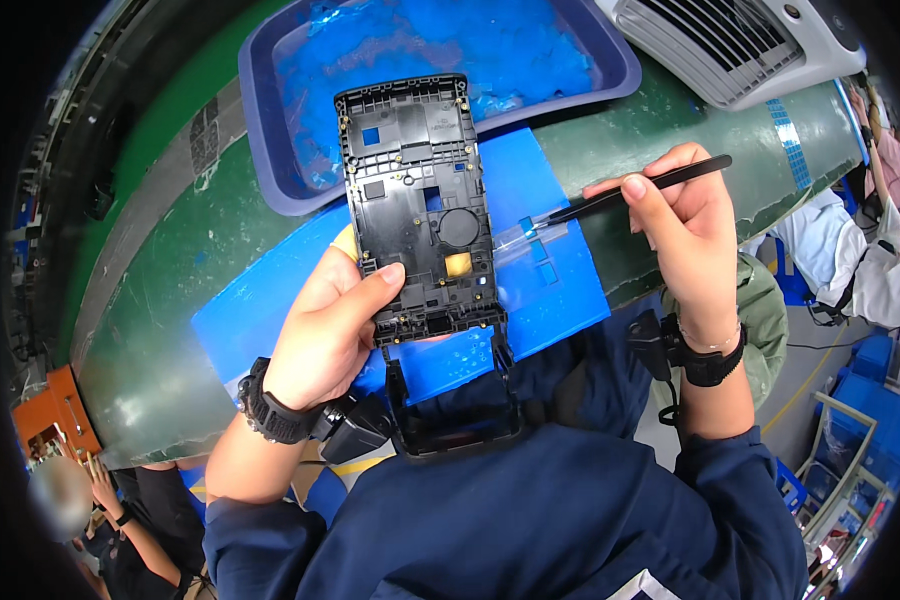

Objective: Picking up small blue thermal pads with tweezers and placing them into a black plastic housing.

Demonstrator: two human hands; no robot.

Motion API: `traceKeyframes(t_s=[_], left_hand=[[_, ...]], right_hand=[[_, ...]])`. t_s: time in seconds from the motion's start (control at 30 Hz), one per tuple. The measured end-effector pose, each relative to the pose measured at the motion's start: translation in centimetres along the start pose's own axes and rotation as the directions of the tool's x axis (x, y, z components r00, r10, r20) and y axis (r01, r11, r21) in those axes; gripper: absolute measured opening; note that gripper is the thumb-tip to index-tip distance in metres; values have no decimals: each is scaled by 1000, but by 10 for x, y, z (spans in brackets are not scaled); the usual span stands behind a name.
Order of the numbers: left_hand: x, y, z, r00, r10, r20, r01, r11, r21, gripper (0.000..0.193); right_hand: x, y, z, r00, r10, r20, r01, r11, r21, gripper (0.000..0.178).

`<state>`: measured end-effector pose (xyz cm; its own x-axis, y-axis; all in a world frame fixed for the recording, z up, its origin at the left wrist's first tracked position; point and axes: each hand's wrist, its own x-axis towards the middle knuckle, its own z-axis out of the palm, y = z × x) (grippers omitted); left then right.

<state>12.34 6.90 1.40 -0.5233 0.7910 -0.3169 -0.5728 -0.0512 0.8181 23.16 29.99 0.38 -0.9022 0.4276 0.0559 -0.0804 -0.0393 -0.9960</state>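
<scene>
black plastic phone frame [418,205], rectangular, inner side up, with ribs, small cut-outs, a round recess and a yellowish patch near its lower half. it is held up above the blue mat [550,290], upper end overlapping the near rim of the blue tray [270,170] as seen from the head view. left hand [325,330] grasps the frame at its lower left corner, thumb lying across the face, fingers behind it. right hand [685,225] is closed in a pen grip on black tweezers [640,187]; the tips point left and meet a thin clear strip [520,232] just beside the frame's right edge, over the mat. whether the strip touches the frame, cannot tell. the mat lies on the green counter [170,340], reaching its near edge. the tray sits at the far edge of the counter, lined with crumpled blue film. a white vented appliance [740,45] stands at the far right corner. black wristbands on both wrists, dark blue sleeves. another person's hands show at the lower left, well apart from the counter.
</scene>
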Motion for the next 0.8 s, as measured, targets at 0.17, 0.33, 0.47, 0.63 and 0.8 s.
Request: traceKeyframes(t_s=[0.17, 0.33, 0.47, 0.63, 0.8], left_hand=[[-1, -4, -4, 998, 25, -59, -23, 999, 33, 44], [0, -2, -5, 1000, -7, -21, 6, 1000, -13, 43], [0, 3, -7, 998, -57, -3, 56, 998, -34, 53], [-9, -1, 3, 998, 33, 56, -28, 996, -84, 92], [-10, -8, 2, 981, 113, 158, -101, 992, -82, 100]], right_hand=[[3, 0, 5, 999, 6, -38, -8, 998, -60, 18], [7, 10, 2, 999, 12, -38, -11, 1000, 24, 17], [10, 3, 10, 999, 39, -30, -31, 969, 244, 13], [-1, -6, 45, 1000, -10, 7, 8, 963, 269, 16], [-4, -14, 82, 998, 66, 9, -66, 968, 242, 22]])
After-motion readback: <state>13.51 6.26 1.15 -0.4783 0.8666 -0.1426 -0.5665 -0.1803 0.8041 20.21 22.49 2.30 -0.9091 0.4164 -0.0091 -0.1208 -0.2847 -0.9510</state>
